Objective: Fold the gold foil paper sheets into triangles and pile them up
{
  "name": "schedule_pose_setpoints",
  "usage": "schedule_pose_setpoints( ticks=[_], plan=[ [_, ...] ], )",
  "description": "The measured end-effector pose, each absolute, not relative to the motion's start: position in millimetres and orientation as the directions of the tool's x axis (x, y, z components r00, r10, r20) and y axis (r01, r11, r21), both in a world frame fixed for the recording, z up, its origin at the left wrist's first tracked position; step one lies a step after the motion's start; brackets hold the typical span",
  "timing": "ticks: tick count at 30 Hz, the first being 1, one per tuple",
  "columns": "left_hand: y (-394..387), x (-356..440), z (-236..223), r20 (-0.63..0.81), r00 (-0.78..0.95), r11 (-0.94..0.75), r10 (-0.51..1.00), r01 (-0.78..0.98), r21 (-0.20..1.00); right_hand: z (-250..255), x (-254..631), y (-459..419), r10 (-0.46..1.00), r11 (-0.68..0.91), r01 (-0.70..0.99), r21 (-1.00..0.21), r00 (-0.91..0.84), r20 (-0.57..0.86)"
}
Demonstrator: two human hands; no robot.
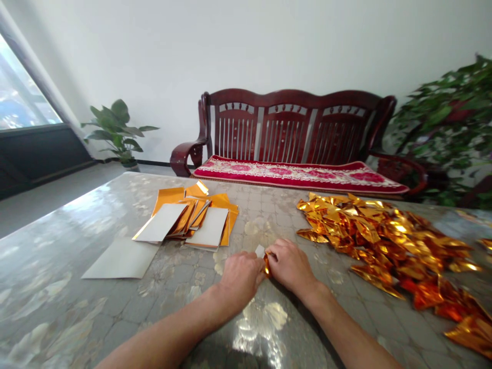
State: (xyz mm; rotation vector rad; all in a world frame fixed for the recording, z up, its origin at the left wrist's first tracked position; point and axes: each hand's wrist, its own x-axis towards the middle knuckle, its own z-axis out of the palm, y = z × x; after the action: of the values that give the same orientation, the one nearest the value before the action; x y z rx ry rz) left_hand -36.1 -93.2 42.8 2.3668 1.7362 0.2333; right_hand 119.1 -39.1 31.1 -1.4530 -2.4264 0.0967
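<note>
Right here, my left hand [240, 277] and my right hand [290, 266] are pressed in close together, fingers curled, pinching a small foil piece [266, 265] between them, low over the table [49, 287]. A white corner pokes up at the top and a sliver of gold shows at the side; my fingers hide the rest.

This looks very light, thin and springy at the creases, and I'd expect the gold face to be slick and quick to crumple or tear. The safest hold looks like a gentle pinch on the folded edges, with the pads flat rather than digging in.

Off to my right, a big heap of folded gold foil [384, 246] spreads across the table. To my left sits a loose pile of gold sheets with white backs [188, 215], and a plain white sheet [121, 259] lies flat nearer me.

Past the table there's a dark wooden bench [292, 128] with a red cushion [300, 174], a potted plant [115, 130] by the window [19, 87], and a leafy plant [446, 118] on the right.
</note>
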Motion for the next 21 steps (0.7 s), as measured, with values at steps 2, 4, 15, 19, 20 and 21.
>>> schedule_pose_setpoints(
  ticks=[2,4,15,19,20,21],
  plan=[
    [-92.8,-38.2,44.2,0.002,0.298,-0.287,0.955,0.921,0.264,32.2,119.2,-40.0,0.866,0.491,0.849,-0.197,-0.451,0.217],
    [-92.6,-39.7,43.8,0.01,0.304,-0.295,0.952,0.915,0.276,32.5,119.8,-40.0,0.864,0.496,0.849,-0.183,-0.461,0.203],
    [-88.6,-43.8,50.7,0.044,0.39,-0.392,0.92,0.907,0.154,29.2,124.1,-36.9,0.848,0.529,0.767,-0.363,-0.497,0.186],
    [-86.5,-46.2,49.4,0.021,0.379,-0.376,0.925,0.91,0.172,31.3,128.1,-31.2,0.831,0.538,0.72,-0.439,-0.538,0.137],
    [-86.2,-47.1,48.1,0.017,0.386,-0.382,0.923,0.906,0.181,31.5,130.2,-29.2,0.817,0.553,0.696,-0.458,-0.562,0.13],
    [-86.1,-48.1,46.6,0.015,0.394,-0.389,0.919,0.902,0.188,31.3,132.4,-27.0,0.799,0.57,0.672,-0.473,-0.588,0.128]
  ],
)
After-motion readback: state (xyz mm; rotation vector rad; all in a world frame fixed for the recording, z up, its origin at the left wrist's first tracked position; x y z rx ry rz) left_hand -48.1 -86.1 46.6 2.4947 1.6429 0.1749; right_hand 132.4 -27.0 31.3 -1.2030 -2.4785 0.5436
